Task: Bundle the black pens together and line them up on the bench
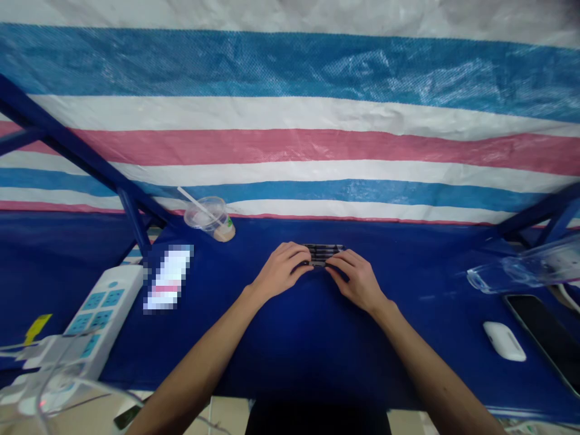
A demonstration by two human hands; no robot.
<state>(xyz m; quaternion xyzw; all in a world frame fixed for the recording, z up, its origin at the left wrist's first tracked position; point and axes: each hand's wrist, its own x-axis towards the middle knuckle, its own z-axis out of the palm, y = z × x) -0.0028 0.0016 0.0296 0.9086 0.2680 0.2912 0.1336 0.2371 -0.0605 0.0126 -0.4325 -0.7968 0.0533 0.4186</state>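
Several slim black pens, as they appear, lie side by side in a row on the blue tabletop. At the row's left end is my left hand, its fingers curled and its thumb close beneath them, gripping the near edge. My right hand does the same from the right end, thumb and fingertips pressed around the nearest pen. Both hands partly cover the pen ends, so their tips are hidden.
On the left stand a plastic cup with a straw, a blurred-out bright phone-like screen and a white power strip with cables. At right are a clear bottle, a white earbud case and a dark phone. Striped sheeting hangs behind.
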